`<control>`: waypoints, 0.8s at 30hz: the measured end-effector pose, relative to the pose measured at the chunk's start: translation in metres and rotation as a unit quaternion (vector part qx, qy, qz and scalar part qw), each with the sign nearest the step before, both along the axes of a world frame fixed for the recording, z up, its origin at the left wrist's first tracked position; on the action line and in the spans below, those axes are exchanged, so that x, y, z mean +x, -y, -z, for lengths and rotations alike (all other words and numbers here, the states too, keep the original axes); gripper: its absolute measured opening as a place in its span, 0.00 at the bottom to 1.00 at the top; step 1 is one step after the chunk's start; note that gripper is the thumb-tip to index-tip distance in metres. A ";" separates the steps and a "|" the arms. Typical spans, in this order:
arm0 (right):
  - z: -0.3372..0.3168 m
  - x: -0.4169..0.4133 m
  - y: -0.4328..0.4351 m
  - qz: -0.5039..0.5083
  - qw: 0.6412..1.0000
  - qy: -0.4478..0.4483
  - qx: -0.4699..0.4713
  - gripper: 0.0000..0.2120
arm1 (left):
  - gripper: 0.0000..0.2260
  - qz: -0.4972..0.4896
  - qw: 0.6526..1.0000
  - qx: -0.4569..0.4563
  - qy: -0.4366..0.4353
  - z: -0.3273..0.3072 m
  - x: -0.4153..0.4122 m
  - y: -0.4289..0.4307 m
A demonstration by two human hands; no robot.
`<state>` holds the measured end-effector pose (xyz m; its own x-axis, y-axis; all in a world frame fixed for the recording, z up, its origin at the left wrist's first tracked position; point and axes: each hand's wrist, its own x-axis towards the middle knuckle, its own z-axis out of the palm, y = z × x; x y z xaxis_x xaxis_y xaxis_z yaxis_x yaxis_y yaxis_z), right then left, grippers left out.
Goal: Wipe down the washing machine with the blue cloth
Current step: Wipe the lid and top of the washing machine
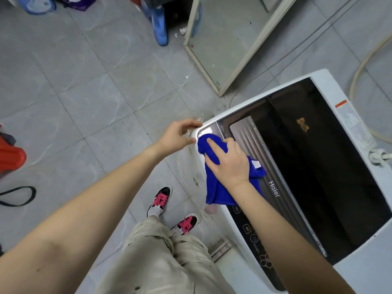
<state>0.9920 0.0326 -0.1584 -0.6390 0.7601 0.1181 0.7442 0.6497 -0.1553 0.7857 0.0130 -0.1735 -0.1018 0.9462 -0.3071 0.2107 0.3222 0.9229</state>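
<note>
A white top-loading washing machine with a dark glass lid stands at the right. The blue cloth lies over its front left corner and hangs down the front edge. My right hand presses flat on the cloth, fingers spread toward the corner. My left hand rests against the machine's front left corner, fingers curled around the rim, holding nothing else. A brownish stain shows on the lid.
Grey tiled floor lies to the left. A framed glass panel leans behind the machine. A hose curves at the far right. A red object and a black strap sit at the left edge.
</note>
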 end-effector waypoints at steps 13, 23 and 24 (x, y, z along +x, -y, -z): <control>-0.024 0.007 -0.082 0.060 0.998 -0.024 0.011 0.19 | 0.16 -0.020 0.996 0.013 -0.086 -0.006 0.010 -0.014; -0.038 0.035 -0.167 0.258 0.963 -0.065 -0.035 0.21 | 0.17 0.054 0.982 0.058 -0.174 -0.012 0.036 -0.058; -0.038 0.034 -0.158 0.251 0.965 -0.066 -0.042 0.22 | 0.18 0.056 0.981 0.059 -0.176 -0.013 0.039 -0.062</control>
<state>1.0262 0.1907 -0.1202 -0.1714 0.9803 0.0978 0.9317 0.1935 -0.3075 0.8250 0.0747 -0.1606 -0.0754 0.9844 -0.1587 0.5502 0.1738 0.8167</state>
